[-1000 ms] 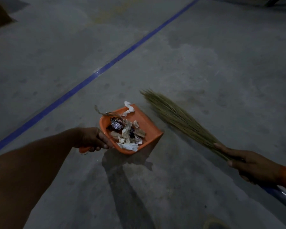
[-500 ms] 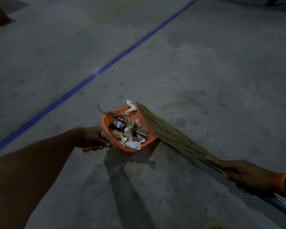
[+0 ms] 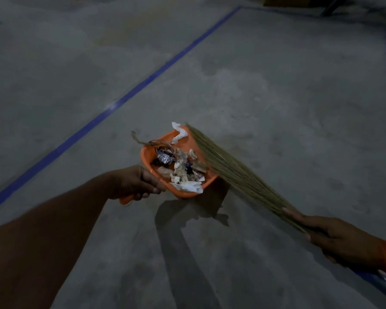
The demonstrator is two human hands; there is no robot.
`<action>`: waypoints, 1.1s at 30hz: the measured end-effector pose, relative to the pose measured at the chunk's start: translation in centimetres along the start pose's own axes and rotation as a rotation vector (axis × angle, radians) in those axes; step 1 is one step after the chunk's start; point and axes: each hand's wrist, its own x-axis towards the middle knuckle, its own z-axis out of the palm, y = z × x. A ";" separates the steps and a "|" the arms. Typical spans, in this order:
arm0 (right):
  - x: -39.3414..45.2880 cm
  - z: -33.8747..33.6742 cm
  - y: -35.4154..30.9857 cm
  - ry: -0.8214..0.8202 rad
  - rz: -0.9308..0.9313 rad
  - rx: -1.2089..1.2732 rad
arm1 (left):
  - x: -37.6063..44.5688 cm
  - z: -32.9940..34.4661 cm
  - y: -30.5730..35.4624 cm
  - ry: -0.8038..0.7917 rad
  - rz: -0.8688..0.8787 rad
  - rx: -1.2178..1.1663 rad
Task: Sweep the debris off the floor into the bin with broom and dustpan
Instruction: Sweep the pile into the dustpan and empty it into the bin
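I see the debris (image 3: 181, 168) heaped in the orange dustpan (image 3: 188, 192), held above the floor (image 3: 276, 90) by my left hand (image 3: 135, 182), its grip around the handle. The broom (image 3: 239, 175), gripped by my right hand (image 3: 341, 239), lies diagonally, bristles touching the pan's right edge. No bin visible.

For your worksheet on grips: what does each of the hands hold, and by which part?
Left hand grips the orange dustpan by its handle; right hand grips the broom where bristles meet handle.

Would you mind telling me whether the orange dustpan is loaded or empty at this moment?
Loaded. The dustpan holds a heap of debris: crumpled paper, a foil wrapper and scraps, with white paper hanging over its edges.
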 end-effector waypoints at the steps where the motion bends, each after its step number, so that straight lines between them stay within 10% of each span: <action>1: -0.1 -0.5 0.1 -0.038 0.044 0.005 | 0.7 0.5 1.1 -0.007 0.006 0.009; 19: -24.6 -25.8 -1.3 0.215 0.336 0.190 | 0.1 23.4 39.5 -0.201 0.090 0.286; 33: -43.7 -48.7 9.9 0.504 0.510 0.278 | 7.0 52.5 67.6 -0.400 0.252 0.341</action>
